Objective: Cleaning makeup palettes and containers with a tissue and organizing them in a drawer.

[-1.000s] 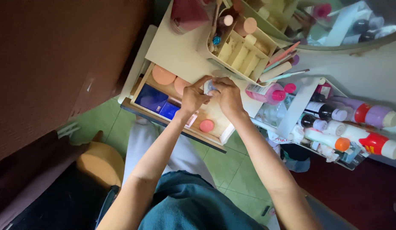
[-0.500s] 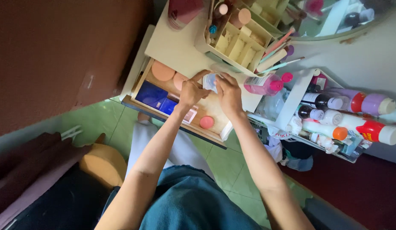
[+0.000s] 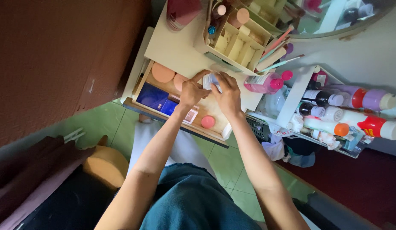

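Small pale container pinched by both hands (over open drawer).

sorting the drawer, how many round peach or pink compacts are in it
3: one in the far left corner of the open drawer, one beside it by the left hand, one near the front edge. Hands may hide more.

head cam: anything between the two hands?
Yes. In the head view, a small pale container sits between the left hand and right hand, pinched by fingers of both, above the open drawer.
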